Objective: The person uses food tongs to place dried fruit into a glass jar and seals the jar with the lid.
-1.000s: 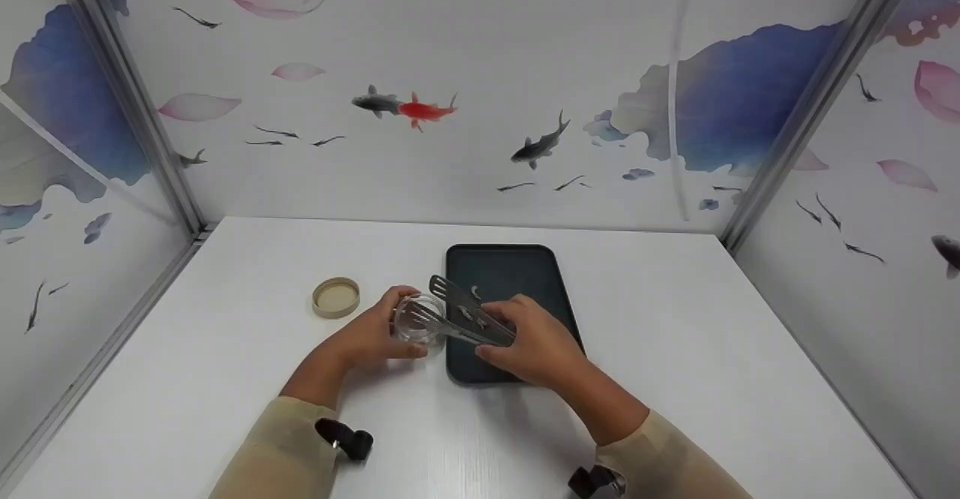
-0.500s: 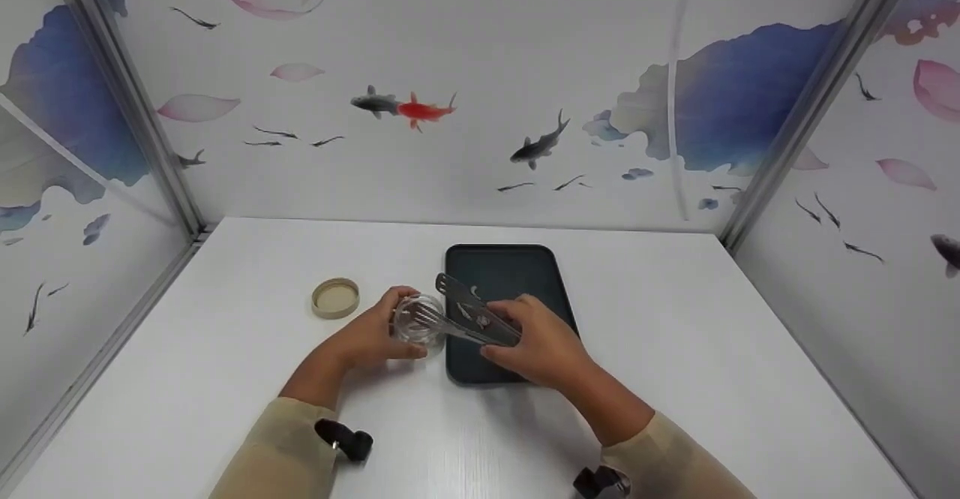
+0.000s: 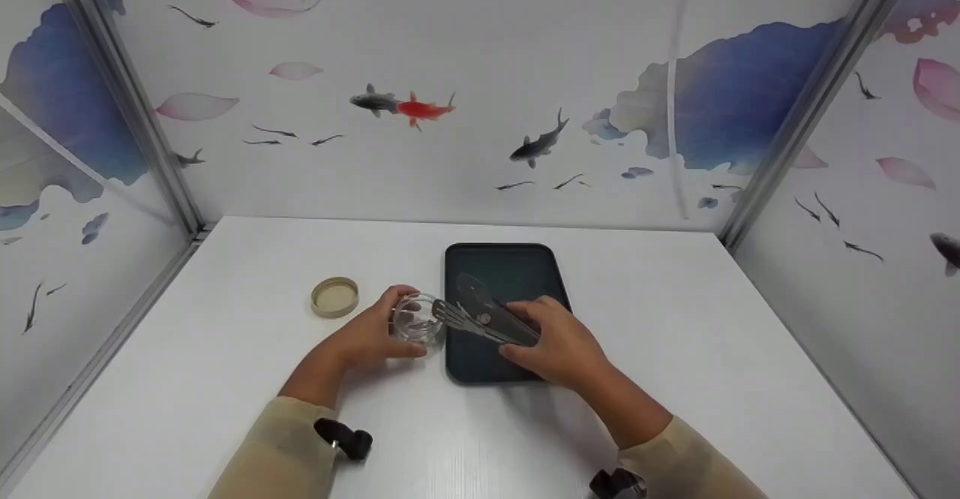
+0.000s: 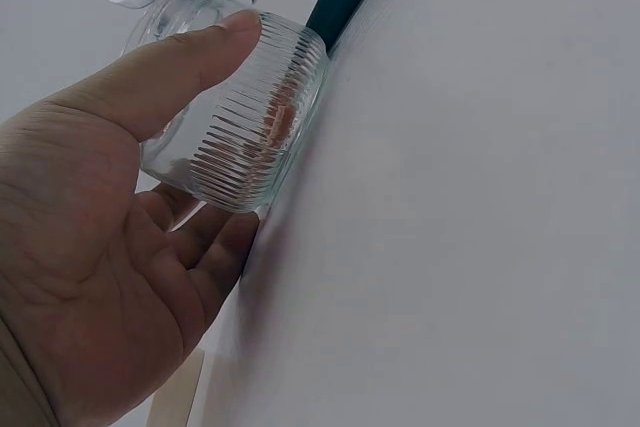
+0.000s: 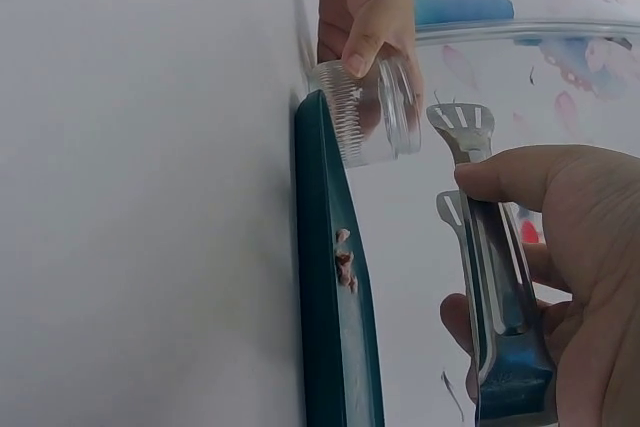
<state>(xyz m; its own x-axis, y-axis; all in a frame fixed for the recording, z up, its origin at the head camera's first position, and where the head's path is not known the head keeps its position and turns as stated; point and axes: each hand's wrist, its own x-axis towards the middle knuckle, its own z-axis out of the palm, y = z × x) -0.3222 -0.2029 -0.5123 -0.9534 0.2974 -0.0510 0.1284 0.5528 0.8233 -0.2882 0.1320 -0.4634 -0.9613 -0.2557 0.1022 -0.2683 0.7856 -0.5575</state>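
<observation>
My left hand (image 3: 367, 335) grips a clear glass jar (image 4: 240, 137) with ribbed sides, thumb on one side and fingers on the other. A few reddish-brown bits (image 4: 279, 119) show through its wall near the bottom. Metal tongs (image 5: 500, 287) with slotted ends are held between the thumb and fingers of my right hand (image 3: 564, 345). Their two ends stand apart, over the tray and close to the jar's mouth. Under them lies a dark green tray (image 3: 506, 260) with several small pinkish-brown pieces (image 5: 346, 267) on it, partly hidden by the tongs in the head view.
A round tan lid (image 3: 334, 298) lies hollow side up on the white table (image 3: 247, 319), left of the jar. The tray's left edge is right beside the jar. Printed wall panels (image 3: 465, 184) close off the back and both sides.
My right hand has moved right with the tongs, drawing their near end back from over the jar's mouth toward the tray. The left hand and jar stay in place.
</observation>
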